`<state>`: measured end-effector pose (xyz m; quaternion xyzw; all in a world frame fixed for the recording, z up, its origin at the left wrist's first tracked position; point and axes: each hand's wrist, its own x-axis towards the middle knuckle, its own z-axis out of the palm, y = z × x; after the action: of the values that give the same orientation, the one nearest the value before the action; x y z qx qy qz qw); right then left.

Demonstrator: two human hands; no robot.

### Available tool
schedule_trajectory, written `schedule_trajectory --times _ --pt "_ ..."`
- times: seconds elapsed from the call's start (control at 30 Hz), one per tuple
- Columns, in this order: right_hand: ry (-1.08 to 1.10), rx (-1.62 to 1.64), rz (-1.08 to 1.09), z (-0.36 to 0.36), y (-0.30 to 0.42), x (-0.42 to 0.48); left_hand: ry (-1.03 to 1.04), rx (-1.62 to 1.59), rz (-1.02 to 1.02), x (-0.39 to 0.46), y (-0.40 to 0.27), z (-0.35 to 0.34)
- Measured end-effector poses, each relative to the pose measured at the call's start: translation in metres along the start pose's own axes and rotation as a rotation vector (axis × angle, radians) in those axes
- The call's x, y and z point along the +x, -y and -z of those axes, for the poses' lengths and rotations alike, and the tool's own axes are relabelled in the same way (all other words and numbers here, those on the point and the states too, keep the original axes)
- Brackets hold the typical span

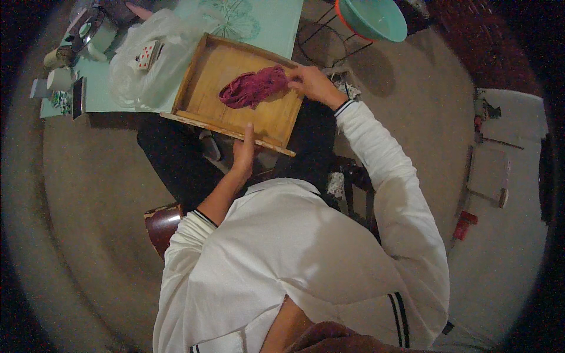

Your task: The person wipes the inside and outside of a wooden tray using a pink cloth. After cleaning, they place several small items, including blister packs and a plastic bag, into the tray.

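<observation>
A shallow wooden drawer or tray (198,115) lies tilted across my lap and the edge of the pale green table. My left hand (245,150) grips its near edge, thumb over the rim and fingers hidden below. Inside lies a bunched crimson cloth or yarn bundle (254,88). My right hand (311,84) is at the right side of the drawer, its fingertips at the right end of the bundle; whether they pinch the bundle or the rim cannot be told.
On the table (99,101) are a clear plastic bag (128,84) with playing cards (148,55) on it, a lidded pot (99,37), a white cup (59,79) and a dark flat device (78,98). A green basin (375,20) rests on a wire stand at upper right. A brown stool (163,225) is at my left.
</observation>
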<state>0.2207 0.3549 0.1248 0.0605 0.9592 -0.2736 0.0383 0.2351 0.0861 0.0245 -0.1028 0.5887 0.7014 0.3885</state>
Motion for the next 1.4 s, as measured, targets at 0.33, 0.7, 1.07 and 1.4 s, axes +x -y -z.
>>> schedule_trajectory --times 0.33,0.7,1.07,1.4 --pt "0.229 -0.517 0.039 -0.067 0.000 -0.033 0.040 0.036 0.099 0.002 -0.003 0.004" --pt "0.287 -0.631 0.052 -0.093 0.014 -0.021 0.036 -0.001 0.104 0.008 0.002 0.003" --pt "0.337 -0.694 0.225 -0.087 0.030 -0.033 0.049 0.024 0.073 0.005 0.001 0.003" --pt "-0.217 -0.252 -0.423 0.065 -0.081 -0.051 0.011 0.036 0.047 0.010 0.007 0.010"
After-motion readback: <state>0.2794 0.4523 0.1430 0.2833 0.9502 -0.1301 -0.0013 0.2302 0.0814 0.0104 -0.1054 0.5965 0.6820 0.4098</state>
